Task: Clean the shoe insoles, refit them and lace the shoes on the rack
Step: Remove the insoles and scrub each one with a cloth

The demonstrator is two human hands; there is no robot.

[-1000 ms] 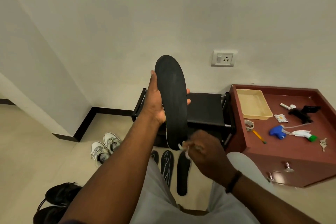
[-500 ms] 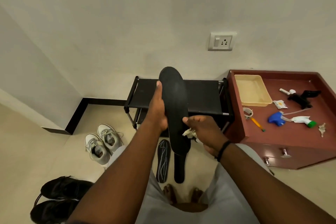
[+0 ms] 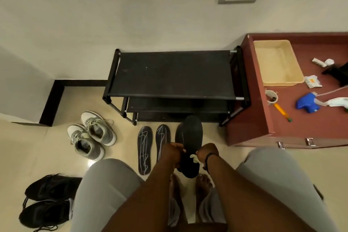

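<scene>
I hold a plain black insole [image 3: 192, 137] low over the floor, in front of the black shoe rack [image 3: 171, 75]. My left hand [image 3: 172, 151] grips its left edge and my right hand [image 3: 206, 151] grips its right edge, with a small crumpled white wipe [image 3: 194, 158] pinched against it. Another black insole seems to lie under the held one. Two black insoles with pale scribble marks [image 3: 144, 149] [image 3: 162, 138] lie side by side on the floor to the left.
Grey-white sneakers [image 3: 92, 134] stand left of the insoles and black sneakers [image 3: 45, 201] lie at the lower left. A red-brown cabinet [image 3: 250, 118] on the right carries a beige tray [image 3: 297, 79], a blue spray head [image 3: 306, 102] and small items. My knees and bare feet frame the bottom.
The insole has come down from chest height, upright, to just above the floor by the rack. My right hand now grips its edge, and my view has tilted downward.
</scene>
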